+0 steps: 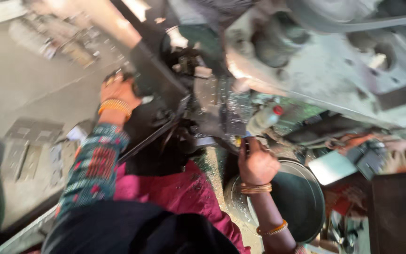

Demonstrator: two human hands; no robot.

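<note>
Under machine (316,56), small yellow-tipped piece (238,140), blurred.

Patterned sleeve (95,164), gold bangles (115,106)

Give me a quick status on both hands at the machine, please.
Left hand gripping dark lever. Right hand at small part on the machine bed; grip unclear. Round metal pan beneath right wrist.

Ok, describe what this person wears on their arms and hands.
The left hand is bare, with a stack of orange-gold bangles at the wrist. The left arm wears a long patterned sleeve in teal, red and dark tones. The right hand is also bare; its forearm is unsleeved, with gold bangles at the wrist and another bangle farther up.
</note>
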